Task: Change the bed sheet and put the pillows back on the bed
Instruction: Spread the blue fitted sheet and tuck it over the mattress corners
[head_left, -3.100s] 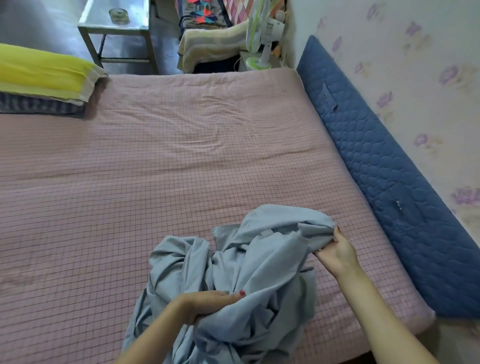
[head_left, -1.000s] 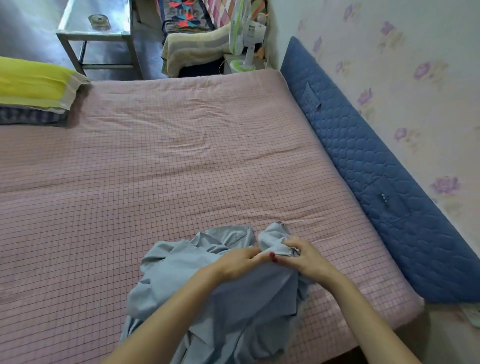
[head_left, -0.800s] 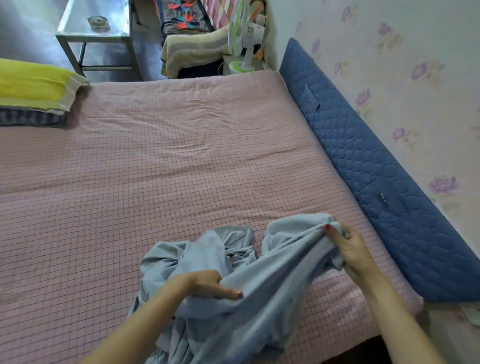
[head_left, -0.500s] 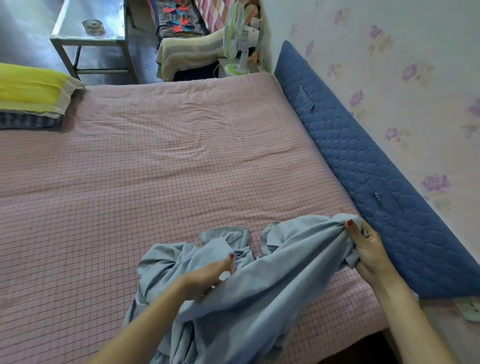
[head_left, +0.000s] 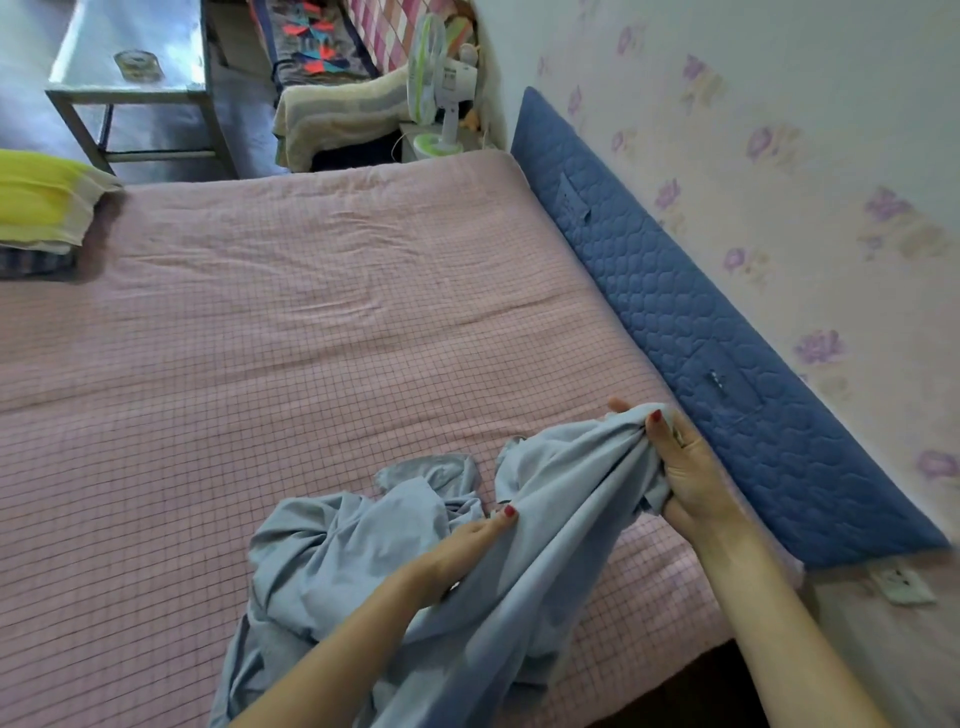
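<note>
Step in hand: sorting out the clean sheet (head_left: 524, 561), bunched on the near part of the bed (head_left: 322, 322). Right hand (head_left: 685, 470) grips a gathered edge near the wall-side pad (head_left: 727, 332); left hand (head_left: 457, 551) pinches a fold lower down. Next move, likely: find a corner, then spread the sheet. Pillows (head_left: 41, 208) lie stacked far left.

Both forearms are bare, no sleeves showing, and the fingernails (head_left: 510, 511) wear red polish.
</note>
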